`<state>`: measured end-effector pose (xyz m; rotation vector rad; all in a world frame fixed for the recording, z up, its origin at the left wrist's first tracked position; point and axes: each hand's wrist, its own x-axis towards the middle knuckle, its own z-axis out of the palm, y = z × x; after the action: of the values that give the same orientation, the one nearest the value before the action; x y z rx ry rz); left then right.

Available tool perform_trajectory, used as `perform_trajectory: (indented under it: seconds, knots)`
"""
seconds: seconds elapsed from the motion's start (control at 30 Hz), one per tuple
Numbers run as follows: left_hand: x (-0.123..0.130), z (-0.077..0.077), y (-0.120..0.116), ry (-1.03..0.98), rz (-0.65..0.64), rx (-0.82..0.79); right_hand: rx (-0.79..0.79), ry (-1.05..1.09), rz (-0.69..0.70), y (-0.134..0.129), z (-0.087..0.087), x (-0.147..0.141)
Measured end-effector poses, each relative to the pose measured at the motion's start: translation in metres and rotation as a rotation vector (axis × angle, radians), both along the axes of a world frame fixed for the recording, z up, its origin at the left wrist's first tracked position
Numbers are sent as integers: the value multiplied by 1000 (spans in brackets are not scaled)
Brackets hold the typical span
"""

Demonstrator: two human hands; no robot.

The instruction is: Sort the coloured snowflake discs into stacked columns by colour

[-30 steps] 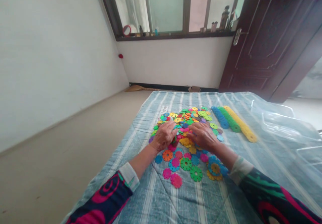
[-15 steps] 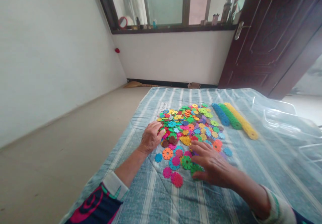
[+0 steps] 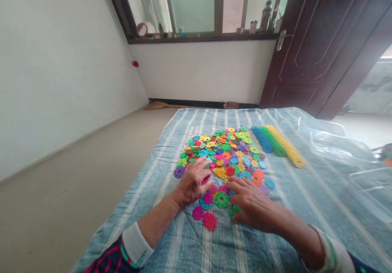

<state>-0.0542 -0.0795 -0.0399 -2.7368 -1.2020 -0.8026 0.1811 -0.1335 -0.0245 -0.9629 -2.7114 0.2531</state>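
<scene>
Many colourful notched plastic discs lie in a loose pile [image 3: 226,146] on a striped cloth. My left hand [image 3: 194,181] rests palm down on the pile's near left part, fingers stretched and thumb apart, covering some discs. To its right, my right hand [image 3: 252,203] lies over the near right part with its fingers spread. Between the two hands sits a green disc [image 3: 221,200]. A pink-red disc [image 3: 209,221] is nearest to me, and another green disc [image 3: 234,211] is partly under my right thumb. A purple disc [image 3: 179,172] lies left of my left hand.
Three rows of stacked discs, blue [image 3: 261,139], green [image 3: 275,141] and yellow [image 3: 286,146], lie right of the pile. Clear plastic boxes [image 3: 343,146] stand at the right side. The striped cloth [image 3: 171,142] covers the table, whose left edge drops to the floor.
My left hand has moved right and nearer, across the discs, uncovering green and purple ones at the pile's left edge. My right hand stays over nearly the same discs. The view has shifted slightly.
</scene>
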Motion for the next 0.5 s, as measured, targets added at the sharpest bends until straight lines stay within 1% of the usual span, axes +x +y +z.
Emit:
perform_trajectory:
  seconds: [0.17, 0.27, 0.33, 0.4, 0.5]
  knots:
    - [3, 3, -6, 46, -28, -68, -105, 59, 33, 0, 10, 3]
    - [6, 6, -9, 79, -79, -96, -199, 118, 60, 2, 15, 10]
    - [8, 7, -11, 112, -122, -123, -232, 163, 56, 3, 17, 14]
    - [9, 7, -12, 134, -143, -143, -228, 175, 25, 4, 17, 16]
    - [9, 7, -12, 127, -143, -141, -160, 87, -40, 3, 18, 13]
